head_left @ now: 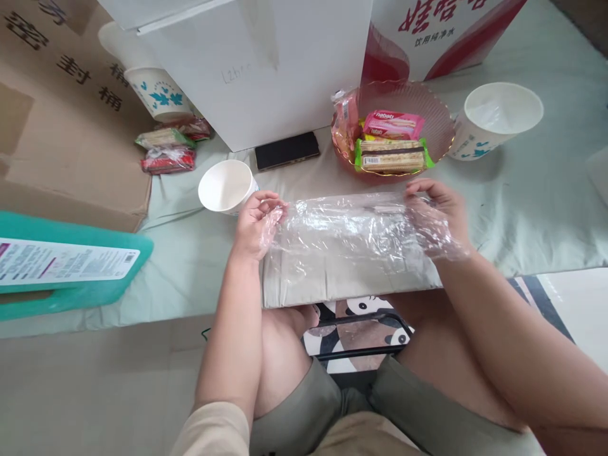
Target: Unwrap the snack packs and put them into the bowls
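Note:
A clear, crinkled sheet of plastic film (342, 228) is stretched between my two hands above the front of the table. My left hand (256, 225) is closed on its left end, close beside a white paper cup (227, 185). On the right end, my right hand (439, 212) pinches the film, and part of it drapes over the fingers and wrist. Beyond the film stands a pink glass bowl (344, 152) with a gold rim, holding several wrapped wafer snacks (393, 155). Whether the film is a single sheet or a bag I cannot tell.
A black phone (287, 152) lies before a white box (294, 69). At right is a paper cup (494, 126) with clear plastic inside. Wrapped snacks (168, 158) and another cup (159, 92) stand by a cardboard box (61, 139). A teal container (137, 244) is at left.

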A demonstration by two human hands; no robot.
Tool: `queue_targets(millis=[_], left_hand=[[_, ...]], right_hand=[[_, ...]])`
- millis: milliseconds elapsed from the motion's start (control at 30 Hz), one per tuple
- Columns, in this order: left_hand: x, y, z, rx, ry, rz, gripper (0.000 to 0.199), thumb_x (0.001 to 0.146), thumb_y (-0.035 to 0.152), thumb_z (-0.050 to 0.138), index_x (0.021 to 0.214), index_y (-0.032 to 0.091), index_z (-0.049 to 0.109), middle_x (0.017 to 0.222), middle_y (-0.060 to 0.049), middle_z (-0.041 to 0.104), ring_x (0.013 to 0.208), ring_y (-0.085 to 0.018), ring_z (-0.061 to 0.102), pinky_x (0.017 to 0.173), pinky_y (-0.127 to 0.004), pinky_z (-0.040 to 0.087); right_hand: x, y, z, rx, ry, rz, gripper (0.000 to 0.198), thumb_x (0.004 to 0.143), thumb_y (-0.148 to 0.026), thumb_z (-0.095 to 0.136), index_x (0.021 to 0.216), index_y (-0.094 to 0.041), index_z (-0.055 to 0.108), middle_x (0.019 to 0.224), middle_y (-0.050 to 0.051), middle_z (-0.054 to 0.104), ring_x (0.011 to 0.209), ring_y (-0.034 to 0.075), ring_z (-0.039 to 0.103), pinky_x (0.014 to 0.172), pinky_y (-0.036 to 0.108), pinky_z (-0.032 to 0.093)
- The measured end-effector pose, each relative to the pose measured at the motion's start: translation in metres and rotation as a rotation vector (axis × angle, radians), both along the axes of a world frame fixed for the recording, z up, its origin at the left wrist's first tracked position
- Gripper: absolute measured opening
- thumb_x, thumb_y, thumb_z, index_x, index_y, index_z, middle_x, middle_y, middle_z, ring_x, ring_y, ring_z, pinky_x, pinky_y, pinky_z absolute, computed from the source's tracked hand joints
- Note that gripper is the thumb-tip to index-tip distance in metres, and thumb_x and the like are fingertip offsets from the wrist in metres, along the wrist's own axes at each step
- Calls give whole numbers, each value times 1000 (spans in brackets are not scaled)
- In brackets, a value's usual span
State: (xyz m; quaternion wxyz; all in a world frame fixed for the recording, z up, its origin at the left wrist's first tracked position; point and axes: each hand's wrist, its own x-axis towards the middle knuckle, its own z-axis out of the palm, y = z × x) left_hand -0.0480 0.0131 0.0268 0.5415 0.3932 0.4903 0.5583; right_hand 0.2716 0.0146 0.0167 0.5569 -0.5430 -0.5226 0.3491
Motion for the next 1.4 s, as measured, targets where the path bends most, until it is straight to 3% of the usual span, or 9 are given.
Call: queue_targets(millis=[167, 267, 400, 467, 600, 700, 800, 1033, 1400], left_hand=[[-4, 4, -8, 47, -46, 27, 26, 58, 22, 89, 64, 19, 65, 96, -1, 75, 68, -8, 65, 65, -20, 55], [-10, 4, -10, 105, -112, 24, 25, 60, 21, 90, 68, 22, 66, 101, 1, 74, 75, -8, 67, 72, -21, 56], [-12, 4, -10, 79, -91, -24, 42, 58, 25, 92, 95, 28, 71, 113, -1, 72, 100, -18, 71, 85, -27, 58], [-8, 3, -10, -15, -5, -58, 47, 55, 25, 93, 97, 23, 72, 112, -5, 73, 103, -20, 72, 88, -29, 58], [0, 1, -7, -85, 59, -25, 32, 59, 27, 89, 79, 18, 66, 99, -5, 77, 89, -18, 75, 81, -28, 60], [2, -1, -2, -127, 105, -28, 32, 66, 34, 84, 82, 21, 61, 73, 0, 75, 61, -15, 72, 55, -23, 57], [1, -3, 4, -113, 142, -31, 36, 69, 40, 82, 88, 24, 56, 59, 5, 67, 43, -13, 64, 39, -18, 44], [-3, 1, 8, -155, 8, 21, 40, 64, 29, 81, 94, 25, 55, 69, 4, 71, 48, -9, 64, 43, -16, 45], [4, 1, 6, -243, 121, -9, 33, 70, 32, 75, 97, 20, 62, 65, 0, 69, 54, -14, 68, 48, -19, 47]], right_hand=[[-7, -4, 7, -157, 143, -20, 31, 63, -33, 77, 90, -24, 66, 88, -2, 62, 63, 11, 47, 58, 26, 40], [-11, -5, 9, -177, 136, -29, 34, 59, -33, 80, 88, -23, 65, 96, 0, 63, 65, 10, 47, 56, 25, 37], [-12, -4, 8, -212, 194, -29, 36, 61, -36, 80, 90, -21, 66, 75, -3, 58, 60, 10, 42, 56, 26, 33], [-12, -5, 9, -286, 208, -13, 40, 62, -35, 81, 97, -22, 67, 67, -5, 54, 57, 10, 40, 55, 26, 31], [-10, -8, 12, -330, 145, 5, 30, 71, -37, 78, 93, -21, 66, 68, -3, 57, 55, 10, 46, 53, 25, 35], [-10, -9, 12, -316, 19, 32, 18, 79, -34, 72, 84, -21, 61, 65, -3, 59, 54, 11, 55, 52, 25, 42], [-10, -10, 12, -302, 97, 69, 19, 82, -33, 70, 89, -24, 55, 57, -6, 56, 44, 11, 53, 46, 24, 43], [-7, -7, 22, -286, 471, 145, 31, 72, -31, 72, 96, -28, 53, 58, -8, 61, 44, 10, 53, 45, 21, 42], [-7, -7, 20, -310, 442, 97, 10, 64, -22, 66, 72, -21, 61, 62, -4, 57, 43, 7, 55, 43, 20, 47]])
